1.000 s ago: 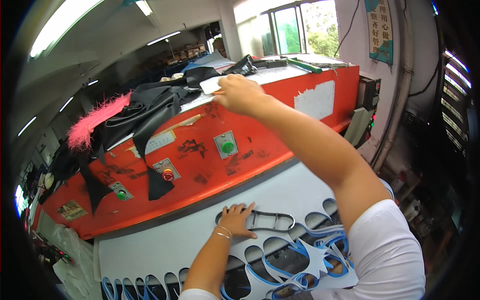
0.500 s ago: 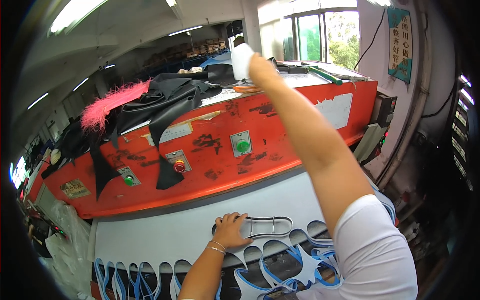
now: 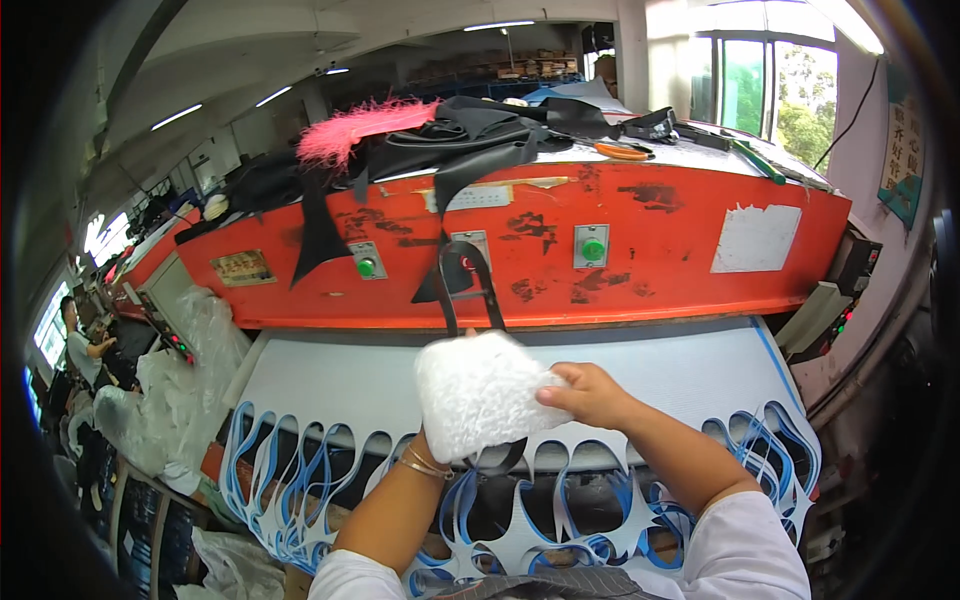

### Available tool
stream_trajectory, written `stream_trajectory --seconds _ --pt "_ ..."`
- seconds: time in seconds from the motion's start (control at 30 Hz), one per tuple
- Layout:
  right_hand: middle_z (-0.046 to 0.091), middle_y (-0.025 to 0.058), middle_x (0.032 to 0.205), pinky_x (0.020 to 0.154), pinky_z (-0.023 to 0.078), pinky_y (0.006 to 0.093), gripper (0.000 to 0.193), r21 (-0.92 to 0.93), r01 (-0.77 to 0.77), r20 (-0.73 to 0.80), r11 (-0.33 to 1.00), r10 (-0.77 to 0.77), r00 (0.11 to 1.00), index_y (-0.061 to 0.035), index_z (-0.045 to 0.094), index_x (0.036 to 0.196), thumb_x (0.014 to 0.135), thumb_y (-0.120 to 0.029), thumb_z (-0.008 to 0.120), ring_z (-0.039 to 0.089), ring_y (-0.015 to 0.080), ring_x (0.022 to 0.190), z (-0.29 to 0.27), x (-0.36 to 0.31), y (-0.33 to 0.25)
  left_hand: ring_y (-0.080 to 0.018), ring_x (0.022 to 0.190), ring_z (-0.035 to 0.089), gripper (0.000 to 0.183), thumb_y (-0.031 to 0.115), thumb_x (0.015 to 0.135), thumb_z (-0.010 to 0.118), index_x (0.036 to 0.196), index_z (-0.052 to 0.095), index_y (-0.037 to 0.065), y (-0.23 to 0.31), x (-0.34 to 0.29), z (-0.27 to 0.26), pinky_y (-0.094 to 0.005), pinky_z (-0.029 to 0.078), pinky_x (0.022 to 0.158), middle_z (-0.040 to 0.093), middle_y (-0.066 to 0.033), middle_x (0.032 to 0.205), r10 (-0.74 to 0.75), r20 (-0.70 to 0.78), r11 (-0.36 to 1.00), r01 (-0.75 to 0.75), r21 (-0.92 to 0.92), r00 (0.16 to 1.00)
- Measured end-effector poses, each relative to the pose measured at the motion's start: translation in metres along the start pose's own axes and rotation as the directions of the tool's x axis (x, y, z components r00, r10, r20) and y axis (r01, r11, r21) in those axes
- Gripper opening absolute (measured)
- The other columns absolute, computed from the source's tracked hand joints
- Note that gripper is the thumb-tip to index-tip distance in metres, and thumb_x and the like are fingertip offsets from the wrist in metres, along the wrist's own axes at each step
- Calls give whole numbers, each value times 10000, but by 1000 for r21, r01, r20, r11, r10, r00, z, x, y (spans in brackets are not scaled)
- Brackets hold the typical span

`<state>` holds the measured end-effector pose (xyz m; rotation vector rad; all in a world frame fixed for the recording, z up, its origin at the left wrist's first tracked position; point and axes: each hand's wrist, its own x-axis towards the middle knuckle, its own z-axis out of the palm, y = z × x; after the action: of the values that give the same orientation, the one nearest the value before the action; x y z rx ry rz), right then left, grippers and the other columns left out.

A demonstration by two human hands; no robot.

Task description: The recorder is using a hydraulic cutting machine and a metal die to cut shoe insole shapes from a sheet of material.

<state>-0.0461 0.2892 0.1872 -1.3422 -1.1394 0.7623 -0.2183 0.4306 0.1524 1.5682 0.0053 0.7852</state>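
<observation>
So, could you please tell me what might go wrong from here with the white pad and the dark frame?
The right grip holds the white pad only near its right edge, so the pad might twist or slip.
The pad covers the middle of the dark frame in this view, so a fingertip could meet an edge unseen.
The frame's lower end appears over the cut sheet's loops, which could perhaps snag it if lowered there.
</observation>
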Motion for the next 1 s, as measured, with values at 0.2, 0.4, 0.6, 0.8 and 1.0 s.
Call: stream_trajectory --seconds 0.2,0.4,0.6,0.8,1.0 --pt "505 -9 605 435 339 253 398 -18 56 -210 998 -59 976 -40 599 842 932 -421 527 435 74 494 26 52 -44 -495 1124 517 661 715 875 299 1463 198 429 38 -83 -30 -553 445 917 209 -144 1533 -231 437 539 488 -686 869" --pt "615 108 701 678 473 362 520 -471 86 275 878 53 960 14 657 903 867 -503 622 577 170 690 161 14 -4 -395 1166 525 704 602 900 386 1478 222 234 75 -130 -109 -569 455 942 416 -188 1386 -279 -73 584 108 -804 958" --pt "572 31 660 462 363 248 410 -314 -133 187 940 198 962 -48 644 845 915 -447 575 467 86 530 267 67 -27 -495 1146 492 762 648 863 414 1455 275 190 91 -197 -214 -674 456 801 371 -201 1426 -160 244 446 290 -847 957" --pt "626 85 749 648 463 307 512 -449 -76 408 890 280 869 7 671 942 914 -491 554 570 169 700 364 62 -5 -393 1148 521 723 578 887 439 1444 262 151 99 -222 -297 -595 466 867 411 -196 1383 -310 -228 464 -63 -884 923" --pt "618 97 725 645 471 361 453 -475 -152 -36 867 154 987 -32 662 915 874 -480 606 577 198 678 284 112 -12 -325 995 576 606 546 894 470 1393 360 220 126 -226 -374 -388 519 825 467 -149 1329 -599 -374 771 384 -508 708"
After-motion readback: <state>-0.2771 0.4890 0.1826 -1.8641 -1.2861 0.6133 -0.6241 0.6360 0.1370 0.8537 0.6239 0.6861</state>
